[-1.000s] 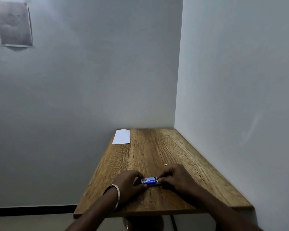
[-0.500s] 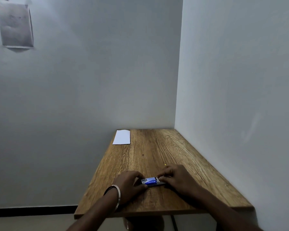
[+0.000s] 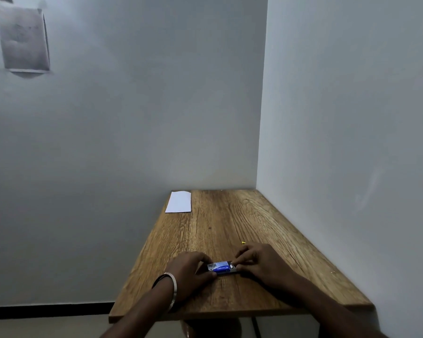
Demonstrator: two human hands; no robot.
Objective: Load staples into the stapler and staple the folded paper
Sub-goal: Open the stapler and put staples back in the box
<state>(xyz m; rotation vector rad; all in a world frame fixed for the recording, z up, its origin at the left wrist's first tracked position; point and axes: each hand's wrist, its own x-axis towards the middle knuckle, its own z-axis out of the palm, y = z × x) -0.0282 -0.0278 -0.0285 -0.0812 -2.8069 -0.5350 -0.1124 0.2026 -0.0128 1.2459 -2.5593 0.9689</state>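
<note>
A small blue stapler (image 3: pixel 221 267) with a white label lies flat near the front of the wooden table (image 3: pixel 230 223). My left hand (image 3: pixel 189 273), with a metal bangle on its wrist, grips the stapler's left end. The fingertips of my right hand (image 3: pixel 260 263) pinch its grey right end. Both ends are partly hidden by my fingers. The folded white paper (image 3: pixel 179 202) lies flat at the table's far left corner, well away from both hands.
The table stands in a corner, with a wall along its right side and another behind it. A tiny yellow speck (image 3: pixel 243 242) lies just beyond my right hand. A grey sheet (image 3: pixel 22 37) hangs on the wall at the upper left.
Both hands stay on the stapler. My right fingertips have shifted slightly at its right end, where a bit more grey metal shows. The paper has not moved.
</note>
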